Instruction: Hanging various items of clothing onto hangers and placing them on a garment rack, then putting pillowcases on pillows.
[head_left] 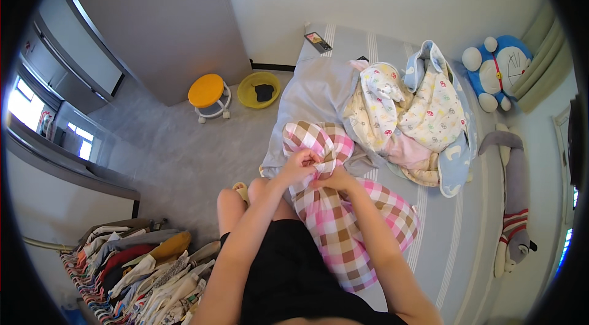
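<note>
A pink, brown and white plaid cloth (pixel 328 220) lies bunched over the near left part of the bed, beside my lap. Whether it is a garment or a cover, I cannot tell. My left hand (pixel 299 165) pinches a fold near its upper end, the fingers drawn together. Just to the right and slightly nearer, my right hand (pixel 335 179) grips the same cloth with its fingers partly buried in the folds. The two hands are close together. A rounded, puffed part of the cloth rises beyond them, and a wider part spreads down toward the right.
A heap of printed baby clothes or blankets (pixel 423 110) covers the bed's (pixel 435 220) far middle. A blue plush toy (pixel 498 73) and a long grey plush (pixel 514 184) lie along the right. On the floor stand a yellow stool (pixel 207 92) and basin (pixel 245 96). Hanging clothes (pixel 135 263) fill the lower left.
</note>
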`<state>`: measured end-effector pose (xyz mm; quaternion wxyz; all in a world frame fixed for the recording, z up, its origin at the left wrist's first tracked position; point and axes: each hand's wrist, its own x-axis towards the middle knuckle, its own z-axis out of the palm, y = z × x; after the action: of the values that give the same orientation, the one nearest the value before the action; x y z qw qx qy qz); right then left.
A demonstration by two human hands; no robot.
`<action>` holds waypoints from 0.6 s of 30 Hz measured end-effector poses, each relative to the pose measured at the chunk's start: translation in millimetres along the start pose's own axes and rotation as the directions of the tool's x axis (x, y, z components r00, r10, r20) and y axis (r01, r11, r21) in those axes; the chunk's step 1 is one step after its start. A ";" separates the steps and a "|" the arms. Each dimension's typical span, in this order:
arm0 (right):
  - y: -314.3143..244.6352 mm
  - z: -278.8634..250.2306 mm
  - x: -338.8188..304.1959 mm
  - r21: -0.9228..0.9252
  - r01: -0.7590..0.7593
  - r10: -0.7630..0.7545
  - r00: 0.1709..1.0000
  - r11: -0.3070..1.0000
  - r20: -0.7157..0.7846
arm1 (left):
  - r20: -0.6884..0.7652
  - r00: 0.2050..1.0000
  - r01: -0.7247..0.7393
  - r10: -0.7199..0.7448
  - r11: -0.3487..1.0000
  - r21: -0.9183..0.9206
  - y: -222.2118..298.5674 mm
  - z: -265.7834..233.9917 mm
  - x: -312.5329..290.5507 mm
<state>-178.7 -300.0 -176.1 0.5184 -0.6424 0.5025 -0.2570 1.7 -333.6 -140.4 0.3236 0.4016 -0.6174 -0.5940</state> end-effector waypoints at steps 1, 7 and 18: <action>23.6 2.5 5.0 0.007 -0.008 0.008 1.000 1.000 -0.001 | 0.128 0.992 0.058 -0.017 0.946 -0.319 2.2 -6.3 1.3; 65.2 -15.9 -16.9 0.226 -0.116 0.210 0.864 0.967 -0.457 | -0.130 0.986 0.061 -0.103 0.955 -0.291 -86.7 -100.1 -15.3; 4.0 -10.4 -83.8 -0.100 0.157 -0.181 0.926 0.983 -0.332 | -0.250 0.966 0.108 0.070 0.767 0.632 -116.3 -102.6 41.7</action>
<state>-219.5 -227.6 -160.4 0.3765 -0.6476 0.5360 -0.3894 85.1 -415.7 -250.4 0.2386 0.5680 -0.7310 -0.2933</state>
